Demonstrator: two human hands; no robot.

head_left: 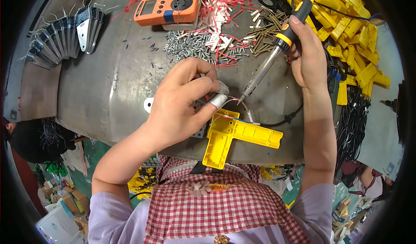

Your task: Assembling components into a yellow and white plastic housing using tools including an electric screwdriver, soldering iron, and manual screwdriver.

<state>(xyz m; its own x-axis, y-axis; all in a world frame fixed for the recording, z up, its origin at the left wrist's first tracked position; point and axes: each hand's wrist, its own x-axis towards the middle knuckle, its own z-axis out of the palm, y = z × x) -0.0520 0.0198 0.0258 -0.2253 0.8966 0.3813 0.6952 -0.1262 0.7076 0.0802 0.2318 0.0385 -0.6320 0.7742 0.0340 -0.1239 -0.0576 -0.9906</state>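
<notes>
My right hand grips a soldering iron by its black and yellow handle. The iron's tip points down and left to thin wires just beside my left fingertips; whether it touches them I cannot tell. My left hand is closed in a pinch, with pale coverings on the thumb and index fingertip. A thin wire appears to run from that pinch, partly hidden by the fingers. Below lies an open yellow plastic housing with ribbed halves, near the table's front edge. Red, white and blue wires cross its top.
An orange multimeter sits at the back, with piles of silver screws, long brass-coloured screws and red-white wire pieces around it. Yellow housings heap up at right, above black cables. Grey-black wired parts stand at left.
</notes>
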